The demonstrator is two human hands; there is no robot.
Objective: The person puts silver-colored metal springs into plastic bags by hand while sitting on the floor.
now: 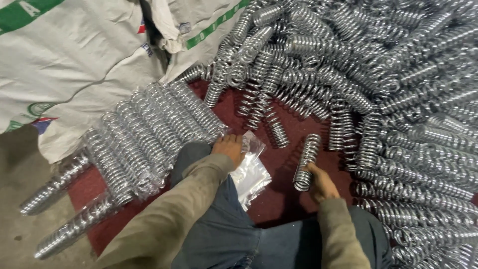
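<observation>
The left hand (229, 147) lies palm down on a stack of clear plastic bags (251, 172), fingers bent over the top edge of the stack and pressing on it; whether it pinches a bag cannot be told. The right hand (321, 182) is closed around the lower end of a shiny steel coil spring (306, 162), which stands tilted, its upper end leaning away from the person. Both sleeves are a dull khaki, and the knees below them are in dark blue trousers.

The bags rest partly on the left knee and partly on the dark red mat (289, 199) that carries everything here. The held spring stands above the middle of that mat, just beside the bags.

Along the mat's left edge lies a row of wrapped springs (149, 129), side by side and parallel, each in a clear sleeve. A few more lie at the left corner, partly on the grey floor (20, 174). A big loose heap of bare springs (398, 89) covers the mat's far and right sides. White woven sacks (74, 65) with green stripes lie beyond the far left edge.
</observation>
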